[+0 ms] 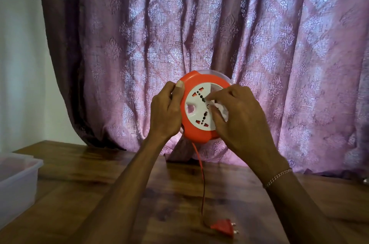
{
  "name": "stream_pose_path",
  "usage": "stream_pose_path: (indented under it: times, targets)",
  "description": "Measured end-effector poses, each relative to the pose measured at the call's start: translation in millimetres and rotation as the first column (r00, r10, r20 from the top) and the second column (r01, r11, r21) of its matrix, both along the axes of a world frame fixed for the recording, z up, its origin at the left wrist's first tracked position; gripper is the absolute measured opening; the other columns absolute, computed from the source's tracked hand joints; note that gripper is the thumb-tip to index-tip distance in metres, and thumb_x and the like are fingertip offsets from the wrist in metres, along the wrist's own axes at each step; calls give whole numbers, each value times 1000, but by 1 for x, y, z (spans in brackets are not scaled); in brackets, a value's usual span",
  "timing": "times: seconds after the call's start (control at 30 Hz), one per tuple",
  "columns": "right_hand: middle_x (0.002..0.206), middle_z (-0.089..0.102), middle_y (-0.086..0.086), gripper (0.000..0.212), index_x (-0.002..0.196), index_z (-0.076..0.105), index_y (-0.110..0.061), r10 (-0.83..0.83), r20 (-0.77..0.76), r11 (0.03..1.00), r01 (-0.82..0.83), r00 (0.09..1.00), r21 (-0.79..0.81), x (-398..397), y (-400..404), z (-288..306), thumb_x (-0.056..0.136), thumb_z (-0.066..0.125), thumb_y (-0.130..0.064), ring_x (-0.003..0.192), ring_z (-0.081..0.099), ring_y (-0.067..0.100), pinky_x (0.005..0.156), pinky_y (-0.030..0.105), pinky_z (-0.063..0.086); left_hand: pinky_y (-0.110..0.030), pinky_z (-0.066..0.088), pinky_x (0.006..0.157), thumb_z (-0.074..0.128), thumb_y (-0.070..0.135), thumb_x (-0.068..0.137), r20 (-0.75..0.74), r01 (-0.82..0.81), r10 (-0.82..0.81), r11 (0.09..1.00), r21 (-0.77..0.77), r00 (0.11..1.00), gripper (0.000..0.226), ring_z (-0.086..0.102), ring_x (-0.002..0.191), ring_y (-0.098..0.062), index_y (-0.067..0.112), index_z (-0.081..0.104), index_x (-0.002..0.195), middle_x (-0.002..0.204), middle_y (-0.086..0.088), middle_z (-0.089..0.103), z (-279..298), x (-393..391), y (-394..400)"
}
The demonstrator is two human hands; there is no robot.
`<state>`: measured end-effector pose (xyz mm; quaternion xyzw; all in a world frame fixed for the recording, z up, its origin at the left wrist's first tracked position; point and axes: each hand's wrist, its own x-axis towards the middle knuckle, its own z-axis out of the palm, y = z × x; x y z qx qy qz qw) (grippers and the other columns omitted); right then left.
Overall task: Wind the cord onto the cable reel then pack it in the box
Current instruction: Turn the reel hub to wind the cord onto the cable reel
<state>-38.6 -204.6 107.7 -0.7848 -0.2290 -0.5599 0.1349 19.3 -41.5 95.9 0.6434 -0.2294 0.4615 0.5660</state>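
At the far left, a see-through plastic box (17, 181) sits on the brown wooden desk (83, 167), well away from the hands. Next comes the left hand (166, 112), and its grip is closed around the left edge of the round orange plastic cable reel (194, 129), with the thumb lying over the rim. The reel is held up in the air above the desk, in front of a purple patterned curtain (199, 24). Its white round face with plug holes (199, 112) looks toward the person. The right hand (239, 116) rests on the right side of that white face, fingers bent and pinched together on the middle of it; what they pinch is too small to tell. A thin red cord (202, 179) hangs down from the bottom of the reel to the desk. At its end, a red plug with two metal pins (224, 227) lies flat on the desk, near the front edge.
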Motion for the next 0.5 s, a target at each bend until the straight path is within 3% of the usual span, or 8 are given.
stream_pose_path:
  times: [0.1,0.2,0.27,0.4,0.5]
  targets:
    - [129,55,12,45,110,71,-34,-7,-98,985,-10,995,-173,-3,-3,2,80,38,-23,113,47,36,85,44,50,-43,43,59,41,44,103,6,-12,12,1000,2,1000,39,47,57,-9,22,43,72,62,-2,53,1,-1,0]
    - [138,48,12,54,121,65,-43,-176,-181,948,117,968,-295,-6,-2,2,77,60,-12,118,42,36,86,43,48,-49,49,60,41,48,103,15,-3,3,1000,8,1000,46,55,60,-23,12,47,76,66,-14,58,0,0,1]
    - [133,51,10,52,122,64,-45,-234,-147,938,183,961,-294,-10,0,3,78,58,-19,114,42,33,81,42,48,-52,50,61,41,49,103,14,-1,0,1000,16,1000,48,58,62,-29,9,48,77,69,-19,59,0,0,0]
    - [121,56,6,64,117,65,-49,-258,-106,939,223,960,-262,-17,3,3,69,24,-45,107,48,29,75,39,46,-51,46,59,42,47,104,19,-4,3,999,36,1000,42,50,58,-16,20,44,72,61,-8,53,1,-3,-1]
    - [116,58,3,61,115,66,-51,-264,-82,939,237,961,-248,-17,3,1,68,26,-50,103,52,28,72,36,45,-53,47,61,40,54,102,20,-12,11,998,55,1000,46,53,60,-29,18,45,72,63,-10,55,0,-1,-1]
